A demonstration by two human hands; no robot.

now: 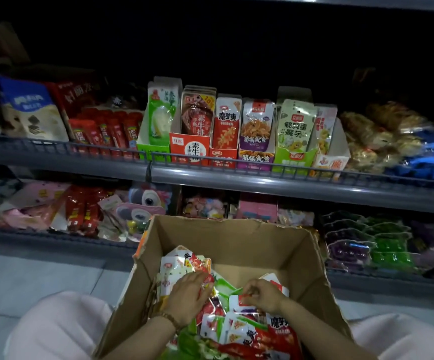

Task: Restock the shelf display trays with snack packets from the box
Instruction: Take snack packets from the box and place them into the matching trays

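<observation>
Brown corrugated cardboard box [236,245], lower centre of the frame, holds glossy, crinkled snack packets [239,331]. The left hand [187,294] curls its fingers over a red packet [209,278]; the right hand [262,294] pinches a white packet [236,301]. Paperboard display trays [256,158] stand mid-frame.

left wrist: brown beaded bracelet [170,319] | legs: pale pink fabric [54,326], both knees
</observation>
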